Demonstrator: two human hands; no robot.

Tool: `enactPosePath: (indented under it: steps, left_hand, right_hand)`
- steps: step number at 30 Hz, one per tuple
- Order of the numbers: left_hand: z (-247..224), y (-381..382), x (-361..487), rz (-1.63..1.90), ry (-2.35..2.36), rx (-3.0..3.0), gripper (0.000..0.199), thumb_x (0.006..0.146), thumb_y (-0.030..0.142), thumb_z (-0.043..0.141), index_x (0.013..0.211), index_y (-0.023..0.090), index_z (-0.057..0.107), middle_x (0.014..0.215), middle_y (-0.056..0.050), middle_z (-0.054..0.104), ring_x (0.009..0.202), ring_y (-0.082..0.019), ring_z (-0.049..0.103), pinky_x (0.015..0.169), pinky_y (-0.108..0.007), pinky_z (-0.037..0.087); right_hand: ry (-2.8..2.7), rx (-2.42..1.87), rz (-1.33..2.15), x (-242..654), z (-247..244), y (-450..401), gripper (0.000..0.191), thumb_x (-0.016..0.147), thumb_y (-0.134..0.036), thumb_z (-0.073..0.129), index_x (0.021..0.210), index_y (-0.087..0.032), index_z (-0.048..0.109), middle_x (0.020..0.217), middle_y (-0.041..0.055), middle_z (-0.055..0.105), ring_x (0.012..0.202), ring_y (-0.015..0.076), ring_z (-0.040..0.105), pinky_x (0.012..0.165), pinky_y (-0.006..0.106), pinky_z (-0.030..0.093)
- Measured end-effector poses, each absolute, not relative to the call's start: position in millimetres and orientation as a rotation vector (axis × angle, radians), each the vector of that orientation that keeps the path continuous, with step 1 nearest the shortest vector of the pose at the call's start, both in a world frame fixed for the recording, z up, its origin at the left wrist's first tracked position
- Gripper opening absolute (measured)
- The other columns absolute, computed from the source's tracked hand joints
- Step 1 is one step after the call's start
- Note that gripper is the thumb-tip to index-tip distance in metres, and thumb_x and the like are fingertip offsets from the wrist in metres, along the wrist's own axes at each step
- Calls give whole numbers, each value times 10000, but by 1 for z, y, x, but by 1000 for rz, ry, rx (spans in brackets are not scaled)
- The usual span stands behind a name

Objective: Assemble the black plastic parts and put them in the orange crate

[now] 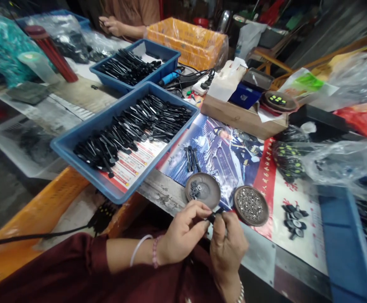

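Observation:
Between both hands is a small black part, mostly covered by the fingers, so its kind cannot be made out. My left hand pinches it from the left between thumb and fingers. My right hand is closed around its other end. Just beyond the hands lies a round brown dish with a few small dark ring-like pieces in it. To its right, another round dish is full of small shiny metal pieces. Several slim black pieces lie side by side on the poster behind the dishes.
A blue tray of black long-handled pieces stands left, another blue tray behind it. Black round-headed parts lie right, beside a blue bin. A wooden box and an orange crate stand farther back. Another person's hands show behind.

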State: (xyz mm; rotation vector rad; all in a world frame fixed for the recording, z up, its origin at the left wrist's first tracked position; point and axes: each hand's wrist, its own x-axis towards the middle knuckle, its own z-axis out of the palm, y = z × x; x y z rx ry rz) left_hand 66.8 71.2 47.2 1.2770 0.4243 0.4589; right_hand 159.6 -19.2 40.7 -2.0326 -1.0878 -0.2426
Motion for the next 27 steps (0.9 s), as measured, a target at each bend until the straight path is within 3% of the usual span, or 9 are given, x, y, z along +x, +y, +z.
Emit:
enactPosePath:
  steps: [3, 9, 14, 17, 19, 22, 25, 27]
  left_hand:
    - [47, 72, 67, 449, 439, 1283, 140, 909, 183, 532, 1007, 152, 627, 1092, -110, 552, 875, -167, 585, 704, -246, 504]
    - [45, 78, 68, 530, 472, 1315, 117, 899, 169, 537, 967, 158, 631, 1092, -101, 566, 1018, -204, 591, 894, -305, 486]
    - [43, 75, 68, 423, 479, 1173, 93, 891, 202, 562, 950, 158, 619, 1072, -74, 530, 733, -103, 579, 636, -215, 483]
    - [44, 72, 69, 375, 444, 1045, 90, 881, 226, 580, 941, 158, 580, 1063, -53, 499, 620, -49, 540, 564, -192, 447]
    - [45, 72, 71, 354, 455, 986, 115, 869, 248, 605, 925, 158, 560, 1039, -45, 505, 613, -45, 540, 548, -181, 434]
    - [44, 72, 73, 328, 491, 933, 162, 853, 277, 640, 919, 158, 551, 1032, -44, 532, 612, -43, 534, 546, -174, 429]
    - [42, 73, 72, 325, 510, 906, 206, 845, 320, 661, 922, 162, 554, 1061, -51, 552, 603, -45, 537, 522, -175, 417]
    - [41, 73, 70, 318, 530, 889, 245, 830, 352, 683, 921, 162, 559, 1064, -56, 569, 590, -49, 537, 507, -179, 417]
  right_hand:
    - [-1121, -2071, -330, 161, 42, -18, 318, 1033, -216, 355, 739, -197, 475, 613, -37, 438, 524, 112, 448, 542, 241, 335]
    - [-1176, -2070, -133, 155, 40, -13, 332, 1028, -352, 364, 818, -183, 558, 662, 19, 557, 566, 161, 535, 519, 275, 356]
    - [-1053, -2026, 40, 178, 30, -19, 499, 1029, -425, 294, 673, -204, 565, 510, 9, 521, 434, 164, 494, 422, 292, 322]
    - [-731, -2014, -55, 199, 29, -26, 462, 1042, -403, 227, 828, -187, 575, 565, -8, 511, 411, 138, 481, 387, 260, 345]
    - [-516, -1952, -115, 202, 32, -27, 274, 978, -442, 462, 999, -181, 543, 724, 3, 540, 484, 118, 507, 427, 236, 395]
    - [-561, -1806, 146, 192, 37, -24, 599, 724, -404, 789, 1185, -206, 462, 987, 51, 530, 601, 110, 536, 507, 242, 457]
    - [-456, -1752, 133, 183, 40, -20, 538, 780, -335, 735, 1198, -238, 410, 967, 13, 476, 536, 64, 468, 468, 208, 406]
    - [-489, -1729, 158, 180, 42, -19, 617, 738, -327, 767, 1215, -246, 384, 996, 21, 470, 533, 59, 452, 448, 202, 382]
